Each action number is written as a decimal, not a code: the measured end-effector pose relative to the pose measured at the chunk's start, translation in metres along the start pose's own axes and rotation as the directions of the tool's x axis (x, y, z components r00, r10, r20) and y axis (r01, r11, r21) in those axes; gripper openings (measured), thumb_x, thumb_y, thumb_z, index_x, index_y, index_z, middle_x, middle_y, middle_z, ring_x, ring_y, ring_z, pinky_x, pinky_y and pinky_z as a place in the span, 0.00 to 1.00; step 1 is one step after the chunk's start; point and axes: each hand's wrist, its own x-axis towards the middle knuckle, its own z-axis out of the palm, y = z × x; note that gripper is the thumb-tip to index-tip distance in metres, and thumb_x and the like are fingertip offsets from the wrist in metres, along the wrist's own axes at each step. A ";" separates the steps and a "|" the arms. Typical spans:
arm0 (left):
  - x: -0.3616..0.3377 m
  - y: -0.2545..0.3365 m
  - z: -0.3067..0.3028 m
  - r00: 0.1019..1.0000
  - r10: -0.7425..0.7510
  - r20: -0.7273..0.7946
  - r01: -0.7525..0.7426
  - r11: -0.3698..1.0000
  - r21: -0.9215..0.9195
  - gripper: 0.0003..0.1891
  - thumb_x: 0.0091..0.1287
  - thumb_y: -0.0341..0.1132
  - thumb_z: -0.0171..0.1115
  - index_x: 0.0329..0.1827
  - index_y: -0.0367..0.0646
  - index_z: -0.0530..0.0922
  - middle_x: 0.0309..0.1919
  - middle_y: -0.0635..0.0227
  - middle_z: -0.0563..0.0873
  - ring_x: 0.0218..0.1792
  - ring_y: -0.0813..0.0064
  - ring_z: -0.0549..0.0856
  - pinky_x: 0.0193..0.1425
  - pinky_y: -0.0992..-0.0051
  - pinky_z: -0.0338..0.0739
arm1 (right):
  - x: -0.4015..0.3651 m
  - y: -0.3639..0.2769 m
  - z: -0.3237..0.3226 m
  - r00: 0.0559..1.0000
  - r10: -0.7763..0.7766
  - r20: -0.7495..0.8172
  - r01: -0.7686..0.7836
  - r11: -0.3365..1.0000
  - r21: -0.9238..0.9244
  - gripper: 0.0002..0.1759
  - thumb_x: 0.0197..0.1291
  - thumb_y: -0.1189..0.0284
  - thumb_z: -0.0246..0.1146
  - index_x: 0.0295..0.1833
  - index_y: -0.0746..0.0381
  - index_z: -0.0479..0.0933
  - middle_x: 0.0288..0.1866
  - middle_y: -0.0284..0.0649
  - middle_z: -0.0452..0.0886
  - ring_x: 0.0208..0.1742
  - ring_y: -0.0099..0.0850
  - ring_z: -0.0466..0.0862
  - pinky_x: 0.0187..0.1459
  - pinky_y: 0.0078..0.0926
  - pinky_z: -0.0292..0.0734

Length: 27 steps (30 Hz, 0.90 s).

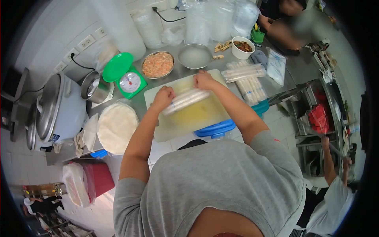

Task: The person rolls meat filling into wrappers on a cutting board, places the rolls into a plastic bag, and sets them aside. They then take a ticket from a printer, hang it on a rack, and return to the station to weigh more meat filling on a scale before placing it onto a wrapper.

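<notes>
A plastic-wrapped bundle of pale rolls lies across a whitish cutting board with a yellowish middle. My left hand has its fingers closed at the bundle's left end, on the wrap. Near the right end and slightly above it, my right hand is closed too, its fingers bent down at the board's upper part. Whatever film lies between its fingers is too small to make out. More wrapped packs rest to the right of the board.
Behind the board are a green scale, a bowl of pinkish filling, an empty metal bowl and a white tub. Round wrappers lie left. Co-workers are at the upper right and lower right.
</notes>
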 end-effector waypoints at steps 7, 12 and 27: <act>-0.025 0.027 -0.007 0.992 0.015 -0.126 -0.023 0.998 -0.063 0.04 0.62 0.30 0.60 0.36 0.40 0.75 0.32 0.56 0.81 0.35 0.53 0.80 0.40 0.63 0.74 | -0.023 0.012 -0.022 0.998 -0.051 -0.046 0.067 0.873 0.483 0.11 0.52 0.67 0.67 0.39 0.59 0.76 0.28 0.43 0.79 0.33 0.43 0.79 0.38 0.38 0.73; -0.032 0.028 -0.004 0.920 0.309 -0.240 -0.291 0.951 0.105 0.03 0.62 0.29 0.59 0.36 0.40 0.75 0.31 0.57 0.80 0.37 0.54 0.79 0.41 0.61 0.74 | -0.016 0.036 -0.016 0.966 -0.243 0.091 0.206 0.931 0.301 0.09 0.55 0.70 0.66 0.38 0.62 0.76 0.27 0.40 0.78 0.32 0.34 0.79 0.35 0.33 0.72; -0.024 0.022 -0.001 0.891 0.396 -0.221 -0.374 0.917 0.137 0.08 0.61 0.25 0.58 0.43 0.37 0.77 0.35 0.54 0.78 0.40 0.53 0.77 0.44 0.61 0.74 | -0.032 0.039 -0.032 0.997 -0.034 0.076 -0.029 0.717 0.697 0.07 0.54 0.78 0.65 0.37 0.63 0.75 0.32 0.31 0.79 0.35 0.20 0.77 0.40 0.20 0.74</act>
